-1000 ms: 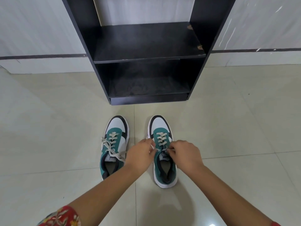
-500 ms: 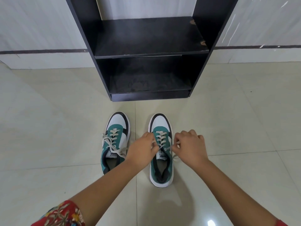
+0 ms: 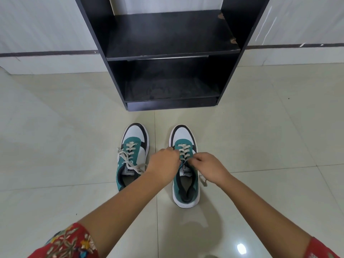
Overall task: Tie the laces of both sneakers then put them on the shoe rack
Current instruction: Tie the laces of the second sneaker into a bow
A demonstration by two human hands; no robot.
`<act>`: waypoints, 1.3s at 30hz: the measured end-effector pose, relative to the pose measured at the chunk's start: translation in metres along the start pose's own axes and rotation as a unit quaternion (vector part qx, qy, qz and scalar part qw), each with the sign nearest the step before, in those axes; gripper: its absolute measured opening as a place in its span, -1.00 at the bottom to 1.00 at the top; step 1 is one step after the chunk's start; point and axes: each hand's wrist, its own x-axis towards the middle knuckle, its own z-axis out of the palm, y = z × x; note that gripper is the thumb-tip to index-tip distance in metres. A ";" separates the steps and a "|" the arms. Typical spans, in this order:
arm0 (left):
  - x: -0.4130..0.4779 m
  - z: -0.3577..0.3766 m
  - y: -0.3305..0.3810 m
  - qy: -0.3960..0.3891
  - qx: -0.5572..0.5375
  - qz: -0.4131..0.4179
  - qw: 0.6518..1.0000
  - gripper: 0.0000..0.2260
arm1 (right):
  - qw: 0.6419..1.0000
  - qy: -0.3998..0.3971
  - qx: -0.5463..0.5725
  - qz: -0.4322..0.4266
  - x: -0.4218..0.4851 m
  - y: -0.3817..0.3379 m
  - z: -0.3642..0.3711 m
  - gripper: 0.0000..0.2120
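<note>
Two teal, white and black sneakers stand side by side on the floor, toes toward the rack. The left sneaker point(image 3: 133, 155) has a loose bow of cream laces spread over its tongue. Over the right sneaker point(image 3: 185, 174), my left hand point(image 3: 163, 164) and my right hand point(image 3: 210, 169) pinch its laces point(image 3: 184, 151) just above the tongue, fingers closed. One lace end point(image 3: 203, 180) trails onto the floor beside the shoe's right side. The black shoe rack point(image 3: 167, 53) stands straight ahead with two bare shelves.
Glossy cream floor tiles point(image 3: 65, 146) surround the shoes. A pale wall with a dark stripe point(image 3: 46, 53) runs behind the rack on both sides. The rack's lower shelf point(image 3: 171, 90) sits near floor level, a short way beyond the toes.
My hands spread apart pulling the laces half a second ago, then came back together over the right sneaker's tongue. The view tilted slightly.
</note>
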 end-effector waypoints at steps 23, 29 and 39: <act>-0.035 0.013 -0.011 0.094 -0.147 -0.095 0.980 -0.77 | 0.954 0.158 -0.254 -0.022 -0.025 0.008 0.001 -0.70; -0.028 0.030 -0.003 0.098 -0.468 -0.174 0.861 -0.78 | 0.977 0.150 0.133 0.075 -0.018 0.014 0.022 -0.85; -0.023 0.020 0.005 0.147 -0.299 -0.114 0.936 -0.90 | 0.959 0.136 0.249 0.025 -0.008 -0.002 0.030 -0.90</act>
